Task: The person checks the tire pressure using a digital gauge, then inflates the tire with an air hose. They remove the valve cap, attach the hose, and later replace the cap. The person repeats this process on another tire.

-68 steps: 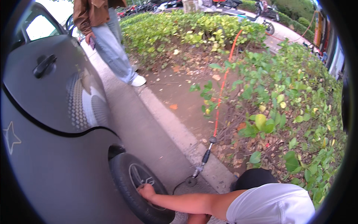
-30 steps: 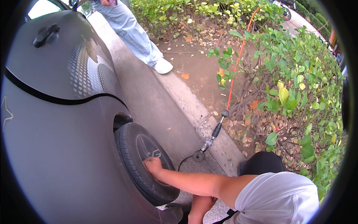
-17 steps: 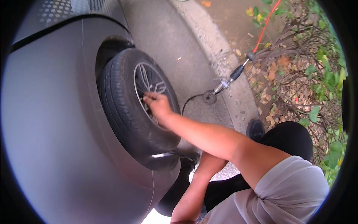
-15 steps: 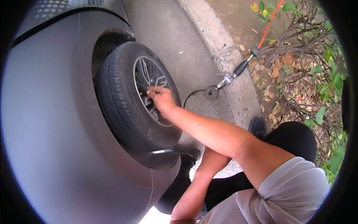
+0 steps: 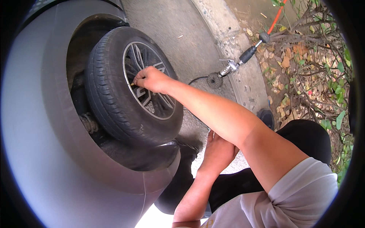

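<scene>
A black tyre on a dark alloy wheel with silver accents (image 5: 161, 110) sits in the arch of a grey car, turned outward. My right hand (image 5: 153, 79) reaches over the wheel face. Its thumb and fingers pinch at a small brass-coloured tyre valve (image 5: 132, 84) by the rim's edge; the fingertips cover most of it. Below my right forearm, my left hand (image 5: 218, 152) is in front of my body. One finger points upward and the thumb lies to the right, while the forearm hides the rest and anything held there.
On the concrete kerb (image 5: 249, 89) lies a tyre inflator (image 5: 232, 67) with a round gauge (image 5: 215, 80), a black hose and an orange air line (image 5: 276, 19). Dry leaves and shrubs (image 5: 327, 91) border it at right. The grey car body (image 5: 49, 125) fills the left side.
My right hand has closed in on the valve near the rim. My left hand shows more below the forearm. The whole view has shifted slightly, with the wheel now further left and up.
</scene>
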A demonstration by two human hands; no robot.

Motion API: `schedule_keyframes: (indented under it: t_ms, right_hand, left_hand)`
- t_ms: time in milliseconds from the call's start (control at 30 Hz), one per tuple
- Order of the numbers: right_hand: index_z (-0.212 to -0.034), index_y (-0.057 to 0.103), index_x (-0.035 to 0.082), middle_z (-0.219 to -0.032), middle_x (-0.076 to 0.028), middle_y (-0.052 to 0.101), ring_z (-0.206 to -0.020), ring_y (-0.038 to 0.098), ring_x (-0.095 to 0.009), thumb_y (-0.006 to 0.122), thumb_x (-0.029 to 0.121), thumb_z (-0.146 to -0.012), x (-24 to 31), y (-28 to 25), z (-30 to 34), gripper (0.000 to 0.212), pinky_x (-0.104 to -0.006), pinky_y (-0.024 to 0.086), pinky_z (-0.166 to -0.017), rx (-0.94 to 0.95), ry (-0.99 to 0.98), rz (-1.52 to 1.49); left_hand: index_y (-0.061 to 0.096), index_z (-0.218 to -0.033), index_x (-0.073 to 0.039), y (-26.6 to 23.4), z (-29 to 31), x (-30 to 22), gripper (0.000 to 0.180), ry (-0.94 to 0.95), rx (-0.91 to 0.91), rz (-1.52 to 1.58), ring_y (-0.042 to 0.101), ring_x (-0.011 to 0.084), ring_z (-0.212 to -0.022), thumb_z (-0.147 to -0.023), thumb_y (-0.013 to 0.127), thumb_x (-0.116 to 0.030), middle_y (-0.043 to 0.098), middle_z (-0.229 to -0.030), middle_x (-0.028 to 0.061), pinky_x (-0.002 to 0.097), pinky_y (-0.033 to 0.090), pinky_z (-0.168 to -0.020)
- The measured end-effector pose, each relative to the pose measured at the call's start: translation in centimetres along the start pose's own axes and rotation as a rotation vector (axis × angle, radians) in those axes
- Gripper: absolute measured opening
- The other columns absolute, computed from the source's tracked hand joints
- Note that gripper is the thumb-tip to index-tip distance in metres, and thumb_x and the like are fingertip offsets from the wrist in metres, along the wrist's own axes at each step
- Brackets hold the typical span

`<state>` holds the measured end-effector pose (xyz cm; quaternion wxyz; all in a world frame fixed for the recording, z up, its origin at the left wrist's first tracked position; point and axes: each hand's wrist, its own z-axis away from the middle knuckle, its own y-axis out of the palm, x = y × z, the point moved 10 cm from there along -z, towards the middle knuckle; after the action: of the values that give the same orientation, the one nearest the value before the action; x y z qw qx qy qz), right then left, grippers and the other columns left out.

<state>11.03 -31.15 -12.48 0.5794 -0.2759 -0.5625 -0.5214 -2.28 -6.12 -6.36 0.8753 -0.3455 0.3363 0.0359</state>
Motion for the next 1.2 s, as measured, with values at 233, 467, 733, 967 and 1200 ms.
schedule_keyframes:
  t_ms: [233,467,733,967,1200]
  right_hand:
    - [-0.092,0.07,-0.001,-0.085,-0.015,0.07,-0.082,0.066,-0.021,0.063,0.013,-0.083,1.1,0.2,-0.4,0.018,-0.0337,0.051,-0.075,0.006,-0.123,0.138]
    - [-0.09,0.069,-0.003,-0.084,-0.018,0.069,-0.081,0.067,-0.025,0.06,0.012,-0.083,1.1,0.6,0.0,0.019,-0.0347,0.051,-0.075,-0.071,-0.123,0.174]
    - [-0.067,0.064,0.004,-0.059,-0.004,0.06,-0.055,0.053,-0.016,0.057,0.031,-0.091,-9.3,-1.9,3.4,0.036,-0.0347,0.042,-0.054,0.399,0.376,0.304]
    - [-0.096,0.07,0.013,-0.117,-0.011,0.063,-0.109,0.059,-0.027,0.062,0.028,-0.081,-28.7,0.0,23.6,0.023,-0.0497,0.046,-0.09,1.102,0.236,1.441]
    - [-0.106,0.064,0.023,-0.135,0.0,0.049,-0.137,0.029,-0.023,0.051,0.029,-0.086,-34.2,2.8,30.4,0.025,-0.0591,0.011,-0.114,1.087,-0.586,1.733]
  left_hand:
    - [0.053,-0.126,-0.004,0.2,-0.2,0.2,0.044,-0.018,0.027,0.023,0.046,0.0334,-0.123,-0.088,0.058,-0.025,0.055,-0.126,0.0172,0.0542,0.03,-0.107]
    - [0.053,-0.128,-0.005,0.6,-0.6,0.4,0.044,-0.025,0.052,0.029,0.044,0.0335,-0.126,-0.088,0.058,-0.024,0.054,-0.128,0.017,0.0543,0.028,-0.108]
    - [0.058,-0.116,-0.003,0.1,0.8,-0.7,0.04,0.025,-0.049,0.02,0.05,0.0357,-0.116,-0.084,0.065,-0.025,0.059,-0.116,0.019,0.0483,0.036,-0.101]
    - [0.069,-0.084,-0.003,6.0,3.1,-0.2,0.03,-0.071,0.414,0.099,0.065,0.0354,-0.084,-0.085,0.063,-0.032,0.068,-0.084,0.0162,0.0446,0.052,-0.074]
    - [0.068,-0.083,-0.002,7.3,5.7,0.0,0.03,-0.078,0.555,0.153,0.065,0.0355,-0.083,-0.087,0.06,-0.03,0.068,-0.084,0.0181,0.045,0.051,-0.073]
